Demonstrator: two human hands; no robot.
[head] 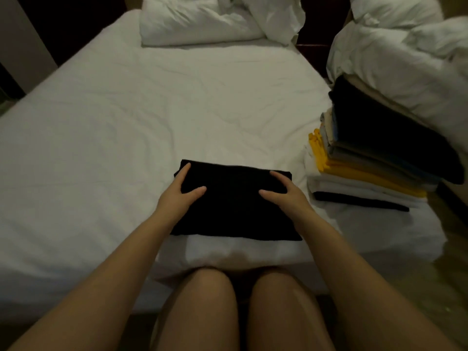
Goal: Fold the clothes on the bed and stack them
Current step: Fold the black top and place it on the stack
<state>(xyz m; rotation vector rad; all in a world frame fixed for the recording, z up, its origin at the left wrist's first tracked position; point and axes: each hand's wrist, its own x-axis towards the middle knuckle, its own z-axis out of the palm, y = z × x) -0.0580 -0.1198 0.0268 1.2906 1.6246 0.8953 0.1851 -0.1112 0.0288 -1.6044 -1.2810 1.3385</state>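
On the white bed (126,117), your left hand (183,190) and right hand (282,191) press flat, fingers spread, on the folded black garment (235,211) beneath them; lift carelessly toward the leaning stack (374,160) at your right and the folds may spill.

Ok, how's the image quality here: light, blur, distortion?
Head view: dim, warm light; the black garment shows no fold detail. Wide-angle bending curves the bed edges and tilts the stack. Soft blur towards the right edge; both hands are fairly sharp.
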